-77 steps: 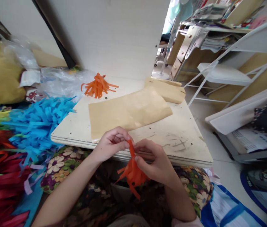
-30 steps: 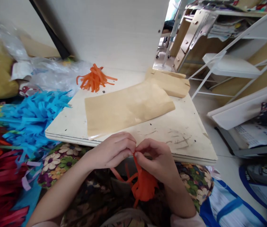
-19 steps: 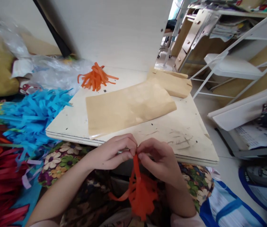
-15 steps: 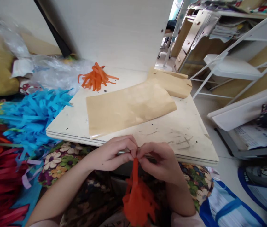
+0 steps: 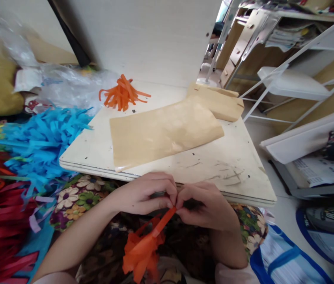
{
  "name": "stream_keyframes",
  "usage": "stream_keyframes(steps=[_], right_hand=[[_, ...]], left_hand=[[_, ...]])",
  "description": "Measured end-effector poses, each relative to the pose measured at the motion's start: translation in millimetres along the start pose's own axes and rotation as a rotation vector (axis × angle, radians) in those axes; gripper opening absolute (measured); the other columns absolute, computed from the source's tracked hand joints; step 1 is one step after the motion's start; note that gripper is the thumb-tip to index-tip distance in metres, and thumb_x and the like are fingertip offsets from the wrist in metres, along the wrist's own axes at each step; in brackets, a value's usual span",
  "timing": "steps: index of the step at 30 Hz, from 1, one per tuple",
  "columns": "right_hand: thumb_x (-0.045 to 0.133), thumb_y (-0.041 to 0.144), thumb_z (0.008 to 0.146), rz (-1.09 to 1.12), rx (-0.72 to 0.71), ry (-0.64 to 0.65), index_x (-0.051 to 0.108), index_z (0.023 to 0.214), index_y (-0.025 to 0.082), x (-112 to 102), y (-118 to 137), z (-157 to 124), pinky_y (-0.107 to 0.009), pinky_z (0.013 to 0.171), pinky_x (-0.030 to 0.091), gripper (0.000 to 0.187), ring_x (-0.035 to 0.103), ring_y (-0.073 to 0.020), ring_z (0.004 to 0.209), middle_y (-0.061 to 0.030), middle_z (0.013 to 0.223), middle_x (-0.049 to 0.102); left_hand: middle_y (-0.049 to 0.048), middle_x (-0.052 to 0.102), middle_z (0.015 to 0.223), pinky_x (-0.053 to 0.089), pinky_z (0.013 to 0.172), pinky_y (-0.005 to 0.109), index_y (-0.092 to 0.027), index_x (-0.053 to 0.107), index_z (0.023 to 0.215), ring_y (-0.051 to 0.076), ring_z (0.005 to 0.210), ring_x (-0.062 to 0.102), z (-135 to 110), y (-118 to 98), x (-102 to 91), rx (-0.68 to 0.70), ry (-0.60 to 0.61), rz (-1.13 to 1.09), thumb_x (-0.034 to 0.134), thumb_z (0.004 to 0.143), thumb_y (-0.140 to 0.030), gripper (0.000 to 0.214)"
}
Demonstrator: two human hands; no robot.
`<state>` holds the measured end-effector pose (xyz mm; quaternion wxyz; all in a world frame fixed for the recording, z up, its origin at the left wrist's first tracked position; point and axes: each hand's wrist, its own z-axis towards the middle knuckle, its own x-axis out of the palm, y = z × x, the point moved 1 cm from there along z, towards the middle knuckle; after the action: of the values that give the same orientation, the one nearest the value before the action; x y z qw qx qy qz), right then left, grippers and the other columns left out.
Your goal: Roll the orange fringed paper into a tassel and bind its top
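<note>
My left hand (image 5: 152, 193) and my right hand (image 5: 202, 205) meet just off the front edge of the white table, fingertips pinched together. Between them they hold the narrow end of an orange strip tassel (image 5: 143, 252). Its fringed part hangs down to the left over my lap. On the table lies a sheet of brown paper (image 5: 161, 134), with a folded brown paper piece (image 5: 217, 102) behind its right end. A second orange bundle of strips (image 5: 122, 94) rests at the table's back left.
Piles of blue strips (image 5: 45, 142) and red strips (image 5: 1, 228) lie left of the table (image 5: 214, 157). Clear plastic bags (image 5: 69, 85) sit behind the blue pile. On the right are a white folding chair (image 5: 293, 85), a bucket (image 5: 326, 232) and a blue-edged bag (image 5: 291, 256).
The hanging orange tassel has swung to the left and now slants instead of hanging straight. My hands stay pinched together at its end, slightly further right and lower.
</note>
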<state>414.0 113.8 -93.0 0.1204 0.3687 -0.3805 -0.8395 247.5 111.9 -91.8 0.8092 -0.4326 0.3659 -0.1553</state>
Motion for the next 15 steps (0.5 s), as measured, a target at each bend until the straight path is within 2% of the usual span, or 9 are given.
stream_keyframes(steps=[8,15], right_hand=[[0.048,0.008,0.071,-0.039,-0.083,0.085,0.045,0.074,0.016,-1.5,2.7,1.0,-0.012,0.051,0.036,0.010,0.045,-0.0036,0.054,0.0025,0.063,0.052],[0.043,0.008,0.073,-0.090,-0.088,0.111,0.041,0.075,0.016,-3.3,3.7,1.0,-0.014,0.052,0.036,0.009,0.044,-0.0052,0.057,0.0014,0.064,0.050]], left_hand=[[0.0019,0.051,0.071,0.036,0.065,0.018,-0.012,0.047,0.072,0.008,0.070,0.046,1.1,0.5,-1.6,-0.011,0.016,-0.016,0.048,0.074,-0.013,0.002],[0.0005,0.050,0.067,0.035,0.059,0.017,-0.012,0.049,0.072,0.007,0.064,0.044,-1.7,-2.1,-1.1,-0.160,-0.010,0.028,0.047,0.075,-0.022,0.011]])
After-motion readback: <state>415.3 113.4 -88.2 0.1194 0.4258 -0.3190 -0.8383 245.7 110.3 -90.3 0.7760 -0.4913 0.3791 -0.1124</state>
